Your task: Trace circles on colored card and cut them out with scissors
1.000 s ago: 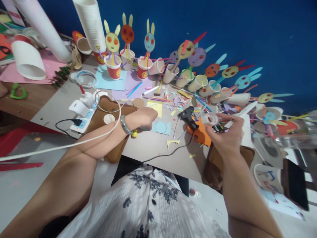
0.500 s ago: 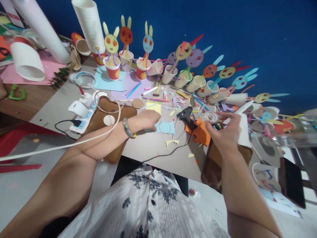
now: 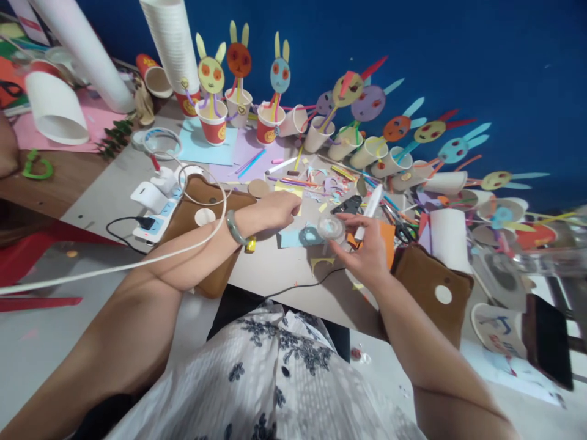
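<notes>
My right hand [image 3: 367,252] grips a roll of clear tape [image 3: 331,227] between thumb and fingers, with a white marker [image 3: 369,211] also tucked in it, pointing up and away. The tape is over the right end of a light blue paper piece [image 3: 288,238] on the table and casts a shadow there. My left hand [image 3: 280,209] is curled closed at the upper edge of this paper, beside a yellow paper [image 3: 288,190]. What its fingers hold, if anything, is hidden. A black glue gun [image 3: 347,208] lies just beyond my right hand, by orange paper [image 3: 387,239].
Paper cups with rabbit-faced figures [image 3: 280,74] line the back wall. Paper scraps and pens [image 3: 298,181] litter the table's middle. A power strip [image 3: 158,221] and white cable lie left. Brown pouches [image 3: 431,292] flank the work area; scissors [image 3: 406,231] lie at right.
My right hand has moved left, carrying the tape and marker from beside the orange paper to the light blue paper. My left hand has barely moved.
</notes>
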Motion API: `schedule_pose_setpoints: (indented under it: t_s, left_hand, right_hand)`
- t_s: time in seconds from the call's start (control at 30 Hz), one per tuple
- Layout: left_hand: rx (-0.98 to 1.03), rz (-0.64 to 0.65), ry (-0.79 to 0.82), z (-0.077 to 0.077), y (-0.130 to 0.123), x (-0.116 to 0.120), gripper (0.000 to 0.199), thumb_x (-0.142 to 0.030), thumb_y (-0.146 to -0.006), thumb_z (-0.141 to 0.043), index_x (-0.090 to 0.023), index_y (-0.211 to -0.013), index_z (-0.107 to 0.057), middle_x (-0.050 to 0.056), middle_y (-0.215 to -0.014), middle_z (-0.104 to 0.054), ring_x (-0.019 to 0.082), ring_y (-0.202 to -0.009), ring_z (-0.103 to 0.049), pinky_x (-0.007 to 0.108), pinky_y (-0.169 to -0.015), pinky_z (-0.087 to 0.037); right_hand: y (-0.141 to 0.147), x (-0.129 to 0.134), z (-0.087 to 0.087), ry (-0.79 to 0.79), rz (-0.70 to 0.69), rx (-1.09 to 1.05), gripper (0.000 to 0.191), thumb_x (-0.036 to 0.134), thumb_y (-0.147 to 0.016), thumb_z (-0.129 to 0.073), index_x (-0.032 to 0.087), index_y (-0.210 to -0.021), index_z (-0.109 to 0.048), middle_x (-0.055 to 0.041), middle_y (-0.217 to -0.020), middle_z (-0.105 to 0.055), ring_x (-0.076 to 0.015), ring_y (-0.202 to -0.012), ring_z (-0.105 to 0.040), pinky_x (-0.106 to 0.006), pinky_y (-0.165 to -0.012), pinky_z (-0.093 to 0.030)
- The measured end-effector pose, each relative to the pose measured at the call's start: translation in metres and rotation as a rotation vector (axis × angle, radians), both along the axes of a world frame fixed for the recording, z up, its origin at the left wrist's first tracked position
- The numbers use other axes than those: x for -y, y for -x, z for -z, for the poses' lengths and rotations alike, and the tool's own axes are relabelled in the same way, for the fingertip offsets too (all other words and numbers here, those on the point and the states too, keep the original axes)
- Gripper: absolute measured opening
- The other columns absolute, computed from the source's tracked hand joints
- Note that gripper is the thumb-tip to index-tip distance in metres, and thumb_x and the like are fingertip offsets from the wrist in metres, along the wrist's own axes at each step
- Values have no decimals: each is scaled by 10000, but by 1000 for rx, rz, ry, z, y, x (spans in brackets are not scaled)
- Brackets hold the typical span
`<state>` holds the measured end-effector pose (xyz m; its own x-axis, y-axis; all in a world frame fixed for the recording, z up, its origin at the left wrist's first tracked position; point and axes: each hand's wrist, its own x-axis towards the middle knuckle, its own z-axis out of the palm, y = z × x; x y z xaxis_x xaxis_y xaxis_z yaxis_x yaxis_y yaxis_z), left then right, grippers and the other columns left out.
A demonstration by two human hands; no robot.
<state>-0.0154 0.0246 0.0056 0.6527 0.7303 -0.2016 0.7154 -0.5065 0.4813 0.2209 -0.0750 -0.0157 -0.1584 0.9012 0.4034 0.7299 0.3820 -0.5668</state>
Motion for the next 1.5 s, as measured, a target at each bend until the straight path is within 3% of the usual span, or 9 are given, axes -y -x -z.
schedule_pose_setpoints:
  t_s: [0.2, 0.37, 0.63, 0.8, 1.0, 1.23, 1.37, 1.5]
  left_hand:
    - [-59, 45, 144, -14, 5, -2, 190, -123, -813, -616, -127, -950, -747, 67, -825, -733, 155, -694, -601, 270, -635, -360]
    - [-143, 77, 176, -23, 7, -1, 322, -91, -783, -592, -118, -1066, -741, 111, -1011, -768, 195, -798, -659, 271, -663, -401]
    - [-219, 90, 163, -26, 4, 1, 363, -112, -877, -487, -114, -1156, -719, 157, -1145, -748, 244, -928, -684, 303, -701, -425]
    - [-242, 120, 156, -28, 2, 0, 386, -178, -921, -429, -67, -1135, -731, 200, -1088, -751, 261, -897, -683, 322, -710, -435]
    - [-250, 140, 157, -31, 3, 2, 414, -237, -933, -418, -82, -1146, -738, 175, -1052, -760, 221, -820, -667, 301, -652, -387]
    - [-212, 198, 223, -27, 6, -2, 340, -340, -889, -537, -125, -987, -781, 118, -904, -763, 168, -664, -600, 286, -579, -350]
    - [-194, 226, 248, -24, 7, -4, 331, -271, -826, -602, -137, -1073, -777, 86, -854, -757, 155, -637, -590, 273, -594, -374]
    - [-223, 234, 240, -23, 6, -4, 328, -213, -814, -594, -129, -1070, -781, 92, -886, -761, 157, -657, -599, 272, -603, -379]
  right_hand:
    - [27, 6, 15, 72, -145, -4, 391, 270, -830, -752, 268, -1141, -516, -119, -1272, -703, -308, -1148, -673, -494, -953, -547]
    - [35, 8, 27, 130, -197, -40, 381, 258, -850, -734, 279, -1158, -511, -118, -1287, -694, -301, -1153, -676, -485, -959, -556]
    - [44, 11, 41, 124, -246, -14, 355, 249, -867, -725, 280, -1140, -501, -129, -1289, -706, -317, -1129, -682, -502, -902, -575]
    - [50, 14, 45, 186, -247, -74, 323, 245, -889, -710, 280, -1127, -495, -130, -1293, -709, -298, -1102, -693, -473, -877, -580]
    - [52, 16, 46, 158, -238, -85, 323, 234, -884, -716, 282, -1117, -498, -122, -1293, -714, -297, -1089, -697, -475, -882, -577]
    - [50, 15, 48, 113, -234, -58, 359, 226, -859, -734, 285, -1136, -513, -123, -1293, -720, -312, -1083, -711, -480, -860, -588]
    - [50, 15, 48, 102, -247, -41, 358, 236, -864, -735, 285, -1142, -516, -131, -1297, -721, -318, -1126, -712, -482, -863, -601]
    - [50, 16, 47, 102, -252, -30, 336, 243, -871, -733, 286, -1129, -522, -130, -1293, -724, -312, -1114, -722, -432, -763, -625]
